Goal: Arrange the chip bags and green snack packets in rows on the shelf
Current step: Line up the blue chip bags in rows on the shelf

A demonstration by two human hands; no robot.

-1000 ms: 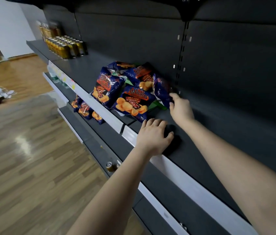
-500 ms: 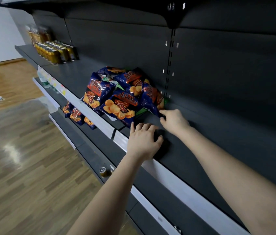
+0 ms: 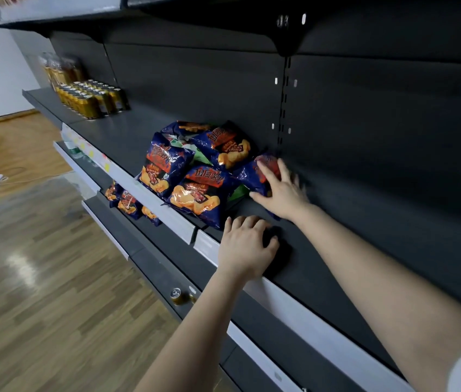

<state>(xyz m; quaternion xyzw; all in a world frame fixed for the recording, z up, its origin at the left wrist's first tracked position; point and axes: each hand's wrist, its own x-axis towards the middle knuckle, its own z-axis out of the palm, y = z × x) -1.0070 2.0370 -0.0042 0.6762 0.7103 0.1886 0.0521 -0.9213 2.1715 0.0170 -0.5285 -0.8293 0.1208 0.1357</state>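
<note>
Chip bags by shelf front edge, right hand on rightmost.

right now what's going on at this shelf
A person is sorting a heap of blue chip bags on the shelf. The right hand, somewhat blurred, lies with spread fingers on the rightmost bag. The left hand rests at the shelf's front edge and holds nothing. Green snack packets peek out from under the heap. No rows are formed yet.

five piled chip bags, two hands
</note>
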